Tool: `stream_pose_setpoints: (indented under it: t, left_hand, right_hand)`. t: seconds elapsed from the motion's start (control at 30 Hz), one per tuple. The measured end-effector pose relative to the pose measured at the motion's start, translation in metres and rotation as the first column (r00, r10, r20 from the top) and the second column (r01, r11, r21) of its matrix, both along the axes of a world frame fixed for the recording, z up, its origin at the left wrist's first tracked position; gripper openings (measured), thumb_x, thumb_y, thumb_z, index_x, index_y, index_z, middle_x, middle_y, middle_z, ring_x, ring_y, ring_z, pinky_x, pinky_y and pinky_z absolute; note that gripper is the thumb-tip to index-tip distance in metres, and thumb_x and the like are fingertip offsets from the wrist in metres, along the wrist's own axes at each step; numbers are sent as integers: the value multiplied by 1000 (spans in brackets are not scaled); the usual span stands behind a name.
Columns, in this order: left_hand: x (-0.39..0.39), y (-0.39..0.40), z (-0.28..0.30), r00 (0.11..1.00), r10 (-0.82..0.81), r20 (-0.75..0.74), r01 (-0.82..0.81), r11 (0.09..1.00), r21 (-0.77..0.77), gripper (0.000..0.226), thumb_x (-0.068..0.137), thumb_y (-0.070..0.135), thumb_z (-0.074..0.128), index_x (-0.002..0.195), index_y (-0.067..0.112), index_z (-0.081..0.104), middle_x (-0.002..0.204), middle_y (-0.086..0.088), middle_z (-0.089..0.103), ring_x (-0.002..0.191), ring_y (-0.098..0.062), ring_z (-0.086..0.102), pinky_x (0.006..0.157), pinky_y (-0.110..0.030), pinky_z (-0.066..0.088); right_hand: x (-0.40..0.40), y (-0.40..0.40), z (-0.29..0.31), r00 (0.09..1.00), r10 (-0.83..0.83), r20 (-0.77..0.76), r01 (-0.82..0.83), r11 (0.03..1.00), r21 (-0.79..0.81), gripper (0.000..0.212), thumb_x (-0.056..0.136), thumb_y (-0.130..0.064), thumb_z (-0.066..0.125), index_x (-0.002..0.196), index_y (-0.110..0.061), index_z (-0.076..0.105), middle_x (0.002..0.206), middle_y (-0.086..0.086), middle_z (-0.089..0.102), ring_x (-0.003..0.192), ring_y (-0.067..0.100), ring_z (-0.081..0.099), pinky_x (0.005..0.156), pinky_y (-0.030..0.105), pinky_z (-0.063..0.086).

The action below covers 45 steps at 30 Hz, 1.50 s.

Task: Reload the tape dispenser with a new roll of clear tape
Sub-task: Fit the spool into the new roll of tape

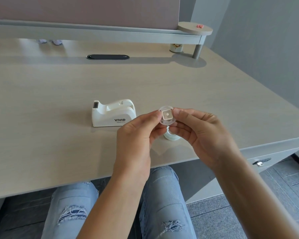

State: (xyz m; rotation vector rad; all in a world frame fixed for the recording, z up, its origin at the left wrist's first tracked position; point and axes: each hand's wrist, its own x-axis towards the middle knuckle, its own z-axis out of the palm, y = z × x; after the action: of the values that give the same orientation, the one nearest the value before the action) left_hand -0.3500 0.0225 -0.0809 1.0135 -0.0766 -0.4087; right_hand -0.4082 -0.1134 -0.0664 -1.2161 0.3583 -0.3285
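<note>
A white tape dispenser (pixel 113 113) marked VIVID stands on the desk, its cradle empty and its cutter at the left end. Just right of it, both hands hold a small clear plastic spool core (pixel 166 115) above the desk. My left hand (pixel 136 135) pinches its left rim and my right hand (pixel 199 133) pinches its right rim. A roll of clear tape (pixel 171 136) lies on the desk below the hands, mostly hidden by my fingers.
The pale wooden desk (pixel 59 135) has a black cable slot (pixel 107 57) at the back, under a raised shelf (pixel 93 31). A small patterned cup (pixel 176 47) stands by the shelf leg. The front edge runs just below my wrists, and the right edge lies past my right hand.
</note>
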Motion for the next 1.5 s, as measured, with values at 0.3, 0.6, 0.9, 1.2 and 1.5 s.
stream_pose_setpoints:
  t: [0.3,0.6,0.9,1.2,1.5]
  left_hand:
    - [-6,-5,-1,998,34,-50,-34,999,-1,15,94,4,69,85,7,80,82,-10,80,76,-19,70,73,-30,61]
    - [-4,-4,-10,999,48,5,-49,990,131,11,93,11,73,94,3,80,95,-24,80,75,-21,73,66,-30,58]
    - [15,-17,-12,950,27,312,-167,887,431,10,89,14,75,94,13,83,74,-1,79,64,-15,72,72,-38,64]
    - [55,-83,-7,829,-254,498,-302,547,781,19,81,11,68,78,22,83,83,4,81,83,-24,76,77,-37,64]
    - [59,-100,-11,811,-370,453,-273,445,853,14,89,27,69,93,21,81,97,0,80,92,-26,73,77,-32,58]
  right_hand:
    - [-4,-2,-4,997,-73,37,79,979,-189,20,85,-13,80,104,-10,83,95,17,83,83,22,76,81,32,64]
    - [-11,-6,-10,994,7,107,78,640,-765,28,86,-14,84,114,-18,80,106,0,73,84,9,73,81,24,61]
    - [-22,-25,-22,961,-228,159,278,780,-560,15,92,-10,79,107,-6,76,84,4,78,73,14,75,71,25,60]
    - [-25,-46,-36,935,-352,48,330,809,-487,15,96,-14,75,111,-13,79,85,1,77,71,6,72,63,20,58]
    - [-27,-47,-43,936,-351,1,316,842,-437,14,96,-19,76,109,-17,78,84,0,76,70,10,72,65,33,62]
